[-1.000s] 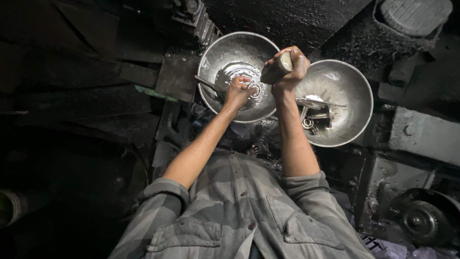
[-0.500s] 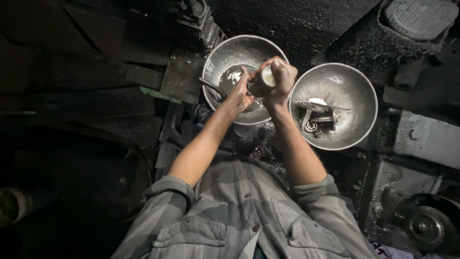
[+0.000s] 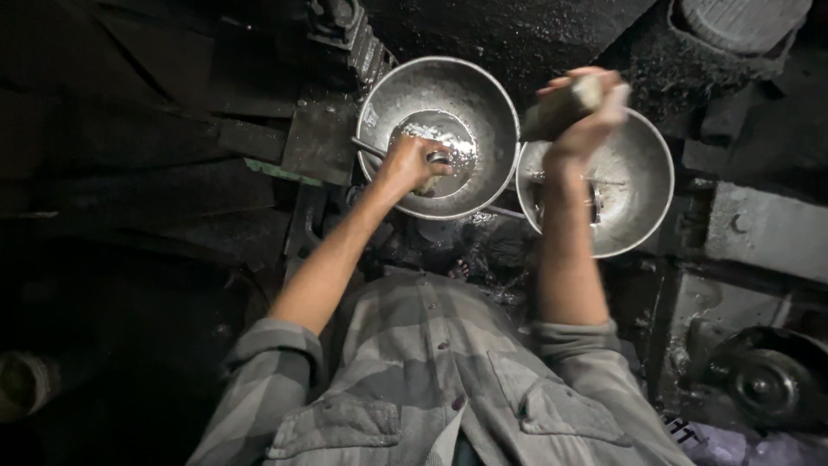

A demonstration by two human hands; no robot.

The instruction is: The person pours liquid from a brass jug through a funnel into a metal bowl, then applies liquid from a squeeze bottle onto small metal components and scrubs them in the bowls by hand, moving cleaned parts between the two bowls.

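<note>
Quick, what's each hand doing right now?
Left hand: curled on something small in the left bowl; grip unclear.
Right hand: shut on a blurred tool handle.

The place was dark, lit only from above near the middle. Black, grimy metal plates (image 3: pixel 172 164) and blocks lay all around, dusted with pale grit (image 3: pixel 517 34). A ridged round lid (image 3: pixel 742 22) sat at the top right, and what looked like a wheel or pulley (image 3: pixel 763 384) stood at the lower right.
</note>
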